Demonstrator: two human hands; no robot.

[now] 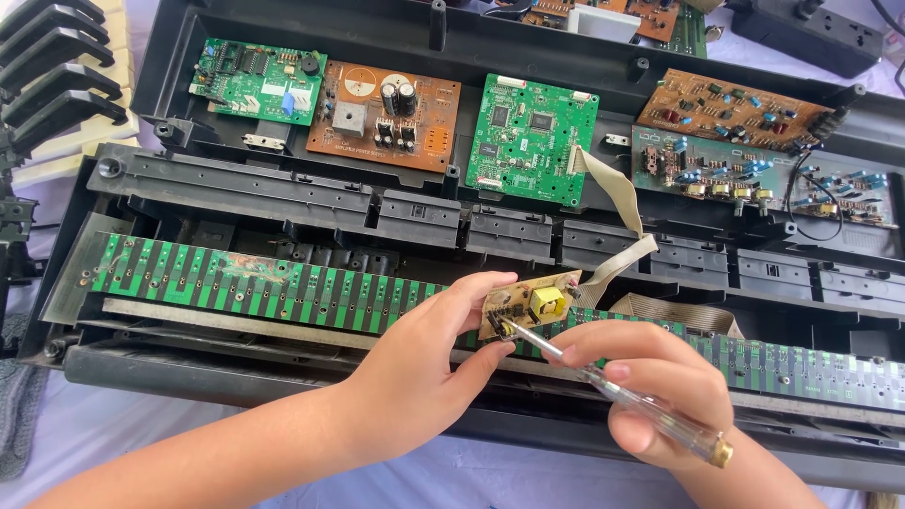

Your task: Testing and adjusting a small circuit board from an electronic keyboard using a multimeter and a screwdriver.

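The left hand [424, 363] pinched a small tan circuit board [530, 303] by its edge, just above the long green contact strip [236, 283] of the opened keyboard case [283, 377]. The right hand [650, 382] gripped a clear-handled screwdriver [617, 391], its tip touching the board's lower corner. Probing seemed underway; next called for steady, light pressure.

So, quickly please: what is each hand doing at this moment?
Left hand: closed on the small tan circuit board.
Right hand: closed on the clear-handled screwdriver, with its tip at that board.
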